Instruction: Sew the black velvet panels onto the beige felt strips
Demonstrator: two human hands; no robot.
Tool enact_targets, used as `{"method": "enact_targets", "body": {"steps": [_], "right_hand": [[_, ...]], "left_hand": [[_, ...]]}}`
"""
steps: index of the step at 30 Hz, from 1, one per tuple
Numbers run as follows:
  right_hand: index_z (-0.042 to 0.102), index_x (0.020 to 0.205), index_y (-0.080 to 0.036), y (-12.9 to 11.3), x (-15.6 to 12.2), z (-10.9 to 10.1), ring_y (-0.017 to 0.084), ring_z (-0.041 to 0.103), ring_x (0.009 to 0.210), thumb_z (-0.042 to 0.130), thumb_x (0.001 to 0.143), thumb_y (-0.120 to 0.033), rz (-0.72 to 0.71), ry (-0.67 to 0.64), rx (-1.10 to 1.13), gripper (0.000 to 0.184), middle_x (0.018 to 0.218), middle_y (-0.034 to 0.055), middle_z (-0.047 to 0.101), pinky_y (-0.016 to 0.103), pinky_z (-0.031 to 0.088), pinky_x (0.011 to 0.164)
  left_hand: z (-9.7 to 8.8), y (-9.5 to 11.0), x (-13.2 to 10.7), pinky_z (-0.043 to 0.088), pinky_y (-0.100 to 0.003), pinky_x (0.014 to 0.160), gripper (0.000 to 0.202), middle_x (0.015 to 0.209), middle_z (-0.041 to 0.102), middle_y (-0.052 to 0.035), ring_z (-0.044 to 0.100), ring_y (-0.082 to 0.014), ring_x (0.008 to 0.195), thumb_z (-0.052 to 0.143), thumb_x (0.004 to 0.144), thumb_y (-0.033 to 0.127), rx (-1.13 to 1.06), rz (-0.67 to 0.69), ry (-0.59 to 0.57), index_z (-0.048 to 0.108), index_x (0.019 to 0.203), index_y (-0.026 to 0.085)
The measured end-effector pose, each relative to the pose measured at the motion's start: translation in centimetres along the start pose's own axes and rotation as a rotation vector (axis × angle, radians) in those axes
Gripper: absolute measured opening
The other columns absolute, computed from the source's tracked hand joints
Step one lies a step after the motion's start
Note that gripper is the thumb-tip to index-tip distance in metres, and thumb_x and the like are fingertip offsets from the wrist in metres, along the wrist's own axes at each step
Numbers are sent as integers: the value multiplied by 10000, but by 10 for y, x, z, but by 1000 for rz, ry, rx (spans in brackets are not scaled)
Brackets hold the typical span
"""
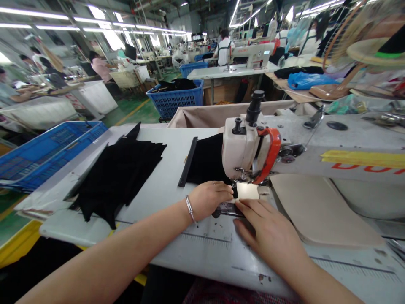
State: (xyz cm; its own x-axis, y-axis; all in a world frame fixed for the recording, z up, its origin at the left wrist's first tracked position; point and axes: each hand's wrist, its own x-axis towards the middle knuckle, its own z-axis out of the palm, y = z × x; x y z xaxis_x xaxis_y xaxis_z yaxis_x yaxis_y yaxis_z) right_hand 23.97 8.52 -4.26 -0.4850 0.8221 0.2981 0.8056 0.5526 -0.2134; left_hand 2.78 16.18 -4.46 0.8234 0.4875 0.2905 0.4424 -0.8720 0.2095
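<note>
My left hand [209, 198] rests on the white sewing table [164, 185], fingers curled and pressed together on a small dark fabric piece [226, 207] just in front of the needle. My right hand [268, 230] lies beside it, fingers stretched forward and flat on the same piece. The sewing machine [249, 147], cream with an orange guard, stands right behind both hands. More black fabric [207, 162] lies behind the machine head, against a black guide bar [187, 161].
A pile of black fabric pieces [117, 177] lies at the table's left. Blue crates stand at the left [44, 152] and farther back [177, 99]. A beige pad [316, 211] lies right of the needle. Other people work at distant tables.
</note>
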Motion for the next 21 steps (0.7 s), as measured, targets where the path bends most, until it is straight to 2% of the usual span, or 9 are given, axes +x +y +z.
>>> {"method": "enact_targets", "body": {"steps": [5,10,21], "right_hand": [[545,1253,-143,7,10,5,265,524,1086,517,893,-340,25,-15,-34,411,1220,85,576,439,448,966],[491,1327,-135,10,17,12,294,533,1079,486,902,-397,36,-4,-84,499,1302,107,537,470,454,944],[484,1336,-139,11,21,16,291,534,1104,485,897,-392,57,22,-94,507,1317,109,534,456,444,968]], "left_hand": [[0,-15,11,451,-275,1022,272,1148,668,-27,595,-130,1113,420,939,101,-13,-72,3,646,1063,187],[3,-25,17,477,-252,972,264,1101,687,-24,622,-136,1051,470,917,86,12,-104,53,690,1028,181],[6,-27,19,486,-250,954,257,1084,689,-17,626,-142,1036,515,893,88,2,-179,44,709,1014,204]]}}
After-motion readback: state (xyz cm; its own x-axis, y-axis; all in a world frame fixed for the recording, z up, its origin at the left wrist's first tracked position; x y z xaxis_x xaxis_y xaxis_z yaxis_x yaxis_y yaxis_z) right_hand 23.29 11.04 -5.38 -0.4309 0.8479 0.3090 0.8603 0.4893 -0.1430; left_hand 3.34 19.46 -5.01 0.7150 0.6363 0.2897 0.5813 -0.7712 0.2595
